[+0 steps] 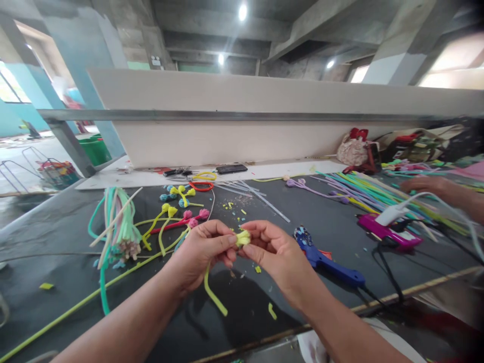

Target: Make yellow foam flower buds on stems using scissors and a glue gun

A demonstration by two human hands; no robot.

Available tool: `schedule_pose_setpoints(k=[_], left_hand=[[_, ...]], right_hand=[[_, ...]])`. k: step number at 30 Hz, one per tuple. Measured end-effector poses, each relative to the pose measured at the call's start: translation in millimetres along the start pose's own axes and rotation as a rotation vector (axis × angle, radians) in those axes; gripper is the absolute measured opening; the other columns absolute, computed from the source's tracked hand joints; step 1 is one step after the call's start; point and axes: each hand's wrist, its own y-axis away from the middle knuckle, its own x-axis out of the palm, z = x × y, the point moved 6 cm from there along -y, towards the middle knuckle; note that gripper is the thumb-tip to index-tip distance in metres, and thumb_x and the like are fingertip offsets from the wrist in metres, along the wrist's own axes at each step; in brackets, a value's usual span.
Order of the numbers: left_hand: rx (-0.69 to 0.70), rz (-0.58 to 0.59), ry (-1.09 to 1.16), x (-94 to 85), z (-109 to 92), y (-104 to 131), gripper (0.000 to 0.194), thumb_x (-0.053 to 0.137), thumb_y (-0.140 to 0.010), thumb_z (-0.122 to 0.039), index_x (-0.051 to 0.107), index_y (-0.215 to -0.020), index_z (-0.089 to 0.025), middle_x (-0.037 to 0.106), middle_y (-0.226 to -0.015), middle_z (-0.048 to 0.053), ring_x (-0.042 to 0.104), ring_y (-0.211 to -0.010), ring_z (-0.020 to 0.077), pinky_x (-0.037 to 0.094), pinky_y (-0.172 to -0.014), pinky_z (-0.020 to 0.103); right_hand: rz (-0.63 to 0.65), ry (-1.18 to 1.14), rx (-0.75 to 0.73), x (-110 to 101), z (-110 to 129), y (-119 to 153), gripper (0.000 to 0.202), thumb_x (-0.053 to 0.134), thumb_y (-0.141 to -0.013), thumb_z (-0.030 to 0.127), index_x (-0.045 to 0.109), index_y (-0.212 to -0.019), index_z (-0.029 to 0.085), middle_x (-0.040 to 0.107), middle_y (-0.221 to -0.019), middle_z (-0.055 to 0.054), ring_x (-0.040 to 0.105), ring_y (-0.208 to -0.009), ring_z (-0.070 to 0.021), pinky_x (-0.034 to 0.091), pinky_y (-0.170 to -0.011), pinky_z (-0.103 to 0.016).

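Between my two hands is a small yellow pipe-cleaner flower bud (pixel 242 238), held above the dark tabletop (pixel 260 312). My left hand (pixel 212 245) pinches its base, and a yellow stem (pixel 215 295) hangs down below those fingers. The fingertips of my right hand (pixel 270 247) close on the bud from the other side. Left of my hands lie finished yellow buds (pixel 169 210) and pink buds (pixel 194 218) on bent stems. A blue glue gun (pixel 328 262) rests on its side right of my right hand.
A bundle of green and pale stems (pixel 123 222) lies left. Clear glue sticks (pixel 264 201) and a phone (pixel 232 169) sit farther back. A magenta power strip (pixel 389 232) with cords is right, near loose coloured stems (pixel 351 186) and another person's hand (pixel 427 186).
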Motion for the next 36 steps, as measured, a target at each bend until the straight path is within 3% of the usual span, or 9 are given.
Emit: schedule_pose_setpoints(k=[11, 16, 20, 28, 32, 36], left_hand=[[-0.098, 0.081, 0.165, 5.6, 12.3, 1.0, 0.020, 0.073, -0.066, -0.021, 0.055, -0.069, -0.013, 0.061, -0.054, -0.001, 0.051, -0.043, 0.0033, 0.039, -0.042, 0.011], [-0.058, 0.085, 0.115, 6.9, 11.9, 0.7, 0.019, 0.072, -0.069, -0.024, 0.058, -0.075, -0.012, 0.063, -0.059, 0.001, 0.053, -0.047, 0.0047, 0.043, -0.047, 0.014], [0.034, 0.093, 0.048, 9.0, 7.9, 0.0, 0.032, 0.075, -0.065, -0.026, 0.062, -0.091, -0.013, 0.065, -0.071, 0.002, 0.058, -0.055, 0.0082, 0.048, -0.052, 0.020], [0.016, 0.005, 0.027, 6.9, 10.5, 1.0, 0.021, 0.074, -0.065, -0.026, 0.059, -0.068, -0.011, 0.061, -0.051, 0.000, 0.054, -0.042, 0.0072, 0.044, -0.042, 0.017], [-0.027, 0.037, 0.056, 8.8, 11.8, 2.3, 0.019, 0.072, -0.068, -0.026, 0.060, -0.070, -0.011, 0.061, -0.049, 0.000, 0.054, -0.042, 0.0068, 0.043, -0.042, 0.016], [-0.024, 0.057, 0.034, 11.1, 13.0, 3.3, 0.020, 0.071, -0.069, -0.027, 0.063, -0.072, -0.009, 0.062, -0.052, 0.001, 0.056, -0.044, 0.0078, 0.046, -0.046, 0.018]], right_hand=[[-0.102, 0.324, -0.150, -4.2, 12.4, 3.3, 0.006, 0.067, -0.071, 0.025, 0.064, -0.074, 0.021, 0.065, -0.063, 0.001, 0.063, -0.060, -0.0144, 0.051, -0.060, -0.027], [-0.150, 0.342, -0.183, -8.0, 16.4, 1.6, 0.005, 0.065, -0.068, 0.023, 0.062, -0.068, 0.020, 0.063, -0.061, 0.001, 0.062, -0.055, -0.0137, 0.051, -0.055, -0.027], [-0.142, 0.353, -0.123, -9.6, 14.8, -1.3, 0.006, 0.066, -0.067, 0.023, 0.061, -0.066, 0.020, 0.062, -0.057, 0.002, 0.061, -0.053, -0.0133, 0.050, -0.053, -0.027], [-0.036, 0.441, -0.118, -5.6, 9.7, -0.9, 0.009, 0.063, -0.074, 0.027, 0.063, -0.079, 0.020, 0.064, -0.063, 0.001, 0.062, -0.059, -0.0144, 0.050, -0.058, -0.028], [-0.058, 0.751, -0.300, -6.4, 18.9, 3.1, 0.006, 0.062, -0.076, 0.023, 0.063, -0.082, 0.022, 0.065, -0.073, -0.001, 0.061, -0.065, -0.0159, 0.048, -0.061, -0.028], [-0.115, 0.960, -0.484, -3.6, 28.1, 9.5, 0.007, 0.059, -0.078, 0.017, 0.061, -0.074, 0.023, 0.063, -0.068, 0.000, 0.058, -0.062, -0.0136, 0.044, -0.058, -0.025]])
